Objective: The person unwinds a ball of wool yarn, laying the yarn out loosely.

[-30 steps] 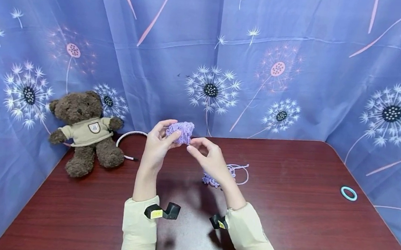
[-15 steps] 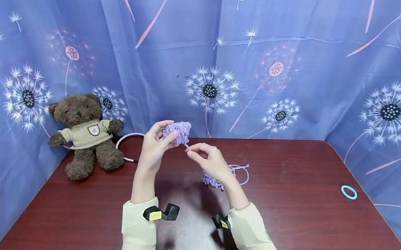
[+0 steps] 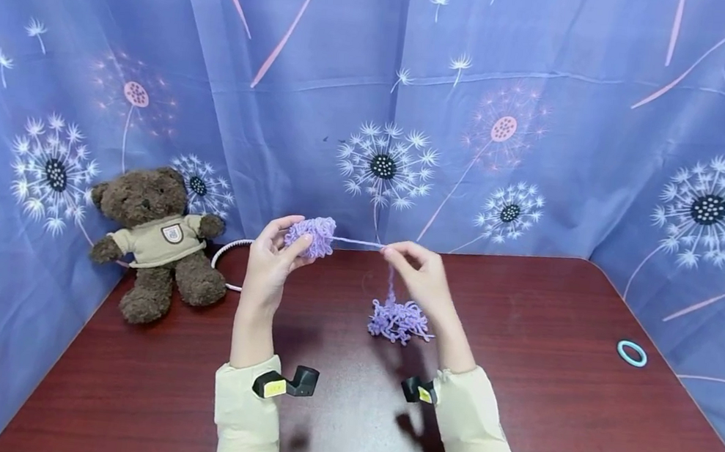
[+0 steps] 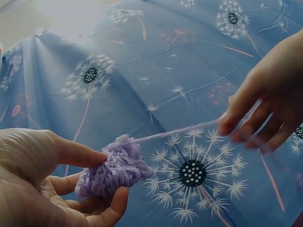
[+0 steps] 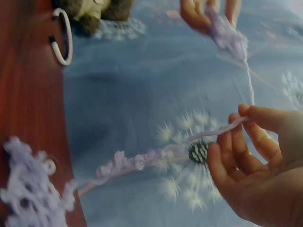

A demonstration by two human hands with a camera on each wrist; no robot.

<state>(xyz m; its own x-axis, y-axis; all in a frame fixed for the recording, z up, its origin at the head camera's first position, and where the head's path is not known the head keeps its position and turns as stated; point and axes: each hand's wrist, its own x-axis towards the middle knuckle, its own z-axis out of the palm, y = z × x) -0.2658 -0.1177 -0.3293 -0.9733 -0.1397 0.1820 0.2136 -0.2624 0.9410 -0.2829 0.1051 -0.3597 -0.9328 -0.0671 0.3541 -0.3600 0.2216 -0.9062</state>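
Note:
A small bundle of purple yarn (image 3: pixel 312 238) is held between the thumb and fingers of my left hand (image 3: pixel 269 257), raised above the table. One taut strand of yarn (image 4: pixel 177 132) runs from it to my right hand (image 3: pixel 422 275), which pinches it between thumb and forefinger. In the right wrist view, that hand (image 5: pixel 265 156) has its other fingers loosely bent below the strand. Past the pinch, a crinkled length of yarn (image 5: pixel 137 162) drops to a loose, curly purple heap (image 3: pixel 397 321) on the table below the right hand.
A brown teddy bear (image 3: pixel 158 241) in a beige top sits at the table's left. Behind my left hand lies a white curved band (image 3: pixel 221 259), partly hidden. A turquoise ring (image 3: pixel 631 354) lies far right on the dark red table (image 3: pixel 522 346). A blue dandelion-print curtain (image 3: pixel 327 53) hangs behind.
My right hand has moved right and slightly up, drawing the strand out long and taut. The left hand with the bundle has shifted a little left. The yarn on the table shows more fully.

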